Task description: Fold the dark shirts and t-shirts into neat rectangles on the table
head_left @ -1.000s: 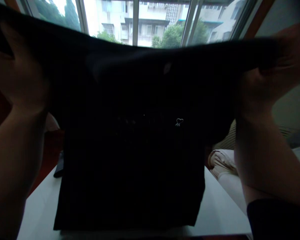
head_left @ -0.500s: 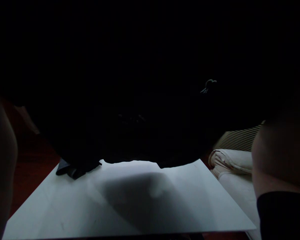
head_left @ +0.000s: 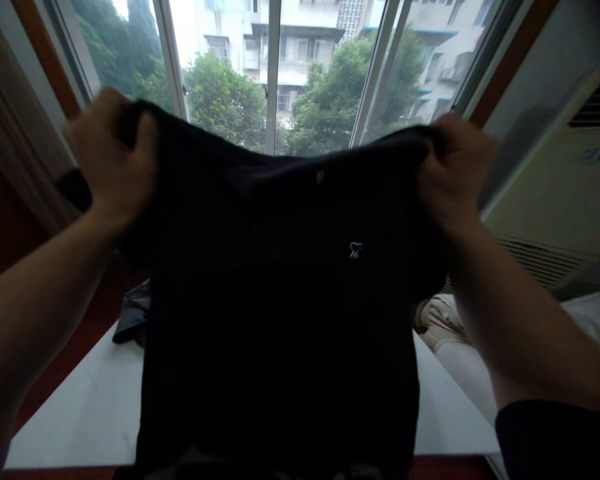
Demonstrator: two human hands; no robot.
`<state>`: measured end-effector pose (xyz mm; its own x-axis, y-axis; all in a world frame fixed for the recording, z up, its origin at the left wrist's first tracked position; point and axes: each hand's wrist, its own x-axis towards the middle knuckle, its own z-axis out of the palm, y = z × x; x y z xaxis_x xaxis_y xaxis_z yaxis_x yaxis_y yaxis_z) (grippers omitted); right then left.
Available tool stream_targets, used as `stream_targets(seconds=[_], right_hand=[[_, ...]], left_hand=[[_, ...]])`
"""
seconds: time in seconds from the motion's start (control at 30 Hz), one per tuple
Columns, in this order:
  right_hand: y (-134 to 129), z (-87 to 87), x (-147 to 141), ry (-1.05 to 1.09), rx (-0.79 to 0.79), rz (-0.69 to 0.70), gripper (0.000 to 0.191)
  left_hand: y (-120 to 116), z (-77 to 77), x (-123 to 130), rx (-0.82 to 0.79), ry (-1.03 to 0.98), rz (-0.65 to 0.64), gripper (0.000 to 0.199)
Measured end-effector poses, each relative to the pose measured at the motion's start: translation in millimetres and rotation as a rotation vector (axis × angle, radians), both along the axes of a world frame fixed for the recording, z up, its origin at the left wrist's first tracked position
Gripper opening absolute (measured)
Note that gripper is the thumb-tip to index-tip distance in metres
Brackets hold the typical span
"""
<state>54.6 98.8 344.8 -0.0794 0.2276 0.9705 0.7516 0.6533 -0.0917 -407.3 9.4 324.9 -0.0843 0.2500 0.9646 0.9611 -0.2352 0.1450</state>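
Observation:
A black T-shirt hangs stretched out in front of me, with a small light logo on its chest. My left hand is closed on one shoulder of it, the thumb pointing up. On the other side my right hand grips the opposite shoulder. The neckline sags a little between the two fists. Behind the cloth, most of the white table is hidden.
Dark grey fabric lies at the table's far left corner. A window with trees outside is straight ahead. At the right stand a pale appliance with vents and a white cushioned surface bearing beige cloth.
The T-shirt has dropped from high and close, where it covered most of the view, to hang lower in front of the window. Both hands are now visible at its shoulders.

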Motion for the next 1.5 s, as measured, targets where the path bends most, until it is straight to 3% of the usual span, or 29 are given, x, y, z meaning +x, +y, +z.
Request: stream_targets(seconds=[0.07,0.2,0.27,0.33,0.43,0.53,0.6,0.77,0.87,0.93,1.03,1.13,1.2,1.33,1.5], right_hand=[[2,-42.9,-8,-0.017,-0.062,0.041,0.04],[15,-137.0,-8,-0.066,-0.104,0.142,0.028],[18,-170.5,-4,-0.14,-0.107,0.203,0.028],[18,-193.7,0,-0.211,-0.102,0.264,0.03],[24,-215.1,3,-0.26,-0.1,0.326,0.031],[49,-226.9,-5,-0.272,-0.18,0.328,0.031],[79,-231.0,-17,-0.295,-0.296,0.273,0.03],[164,-238.3,-70,-0.371,-0.704,-0.033,0.035],[192,-254.0,-97,-0.453,-0.915,-0.135,0.041],[196,-272.7,-108,-0.551,-1.033,-0.147,0.048],[189,-308.7,-118,-0.687,-1.127,-0.066,0.047],[174,-344.4,-123,-0.748,-1.17,0.037,0.049],[166,-363.6,-124,-0.763,-1.214,0.064,0.055],[162,-388.4,-127,-0.738,-1.271,0.034,0.068],[182,-402.3,-129,-0.691,-1.303,0.002,0.071]], left_hand=[[-7,-27.6,9,-0.073,-0.008,0.058,0.046],[-12,-115.2,12,-0.22,-0.058,-0.054,0.024],[-15,-150.6,6,-0.281,-0.05,-0.133,0.021],[-19,-175.7,0,-0.334,-0.019,-0.216,0.021],[-20,-200.8,-7,-0.407,0.026,-0.292,0.024],[1,-216.0,-12,-0.503,0.021,-0.287,0.028],[34,-220.1,-16,-0.579,-0.014,-0.204,0.032],[147,-224.1,-21,-0.817,-0.045,0.115,0.043],[189,-245.7,-9,-1.009,0.026,0.257,0.063],[195,-271.2,5,-1.1,0.125,0.22,0.069],[181,-317.1,28,-1.207,0.237,0.081,0.056],[164,-357.4,42,-1.324,0.231,0.01,0.061],[158,-376.1,46,-1.37,0.196,0.006,0.069],[167,-394.5,43,-1.392,0.167,0.001,0.078],[195,-399.9,37,-1.408,0.176,-0.009,0.081]])
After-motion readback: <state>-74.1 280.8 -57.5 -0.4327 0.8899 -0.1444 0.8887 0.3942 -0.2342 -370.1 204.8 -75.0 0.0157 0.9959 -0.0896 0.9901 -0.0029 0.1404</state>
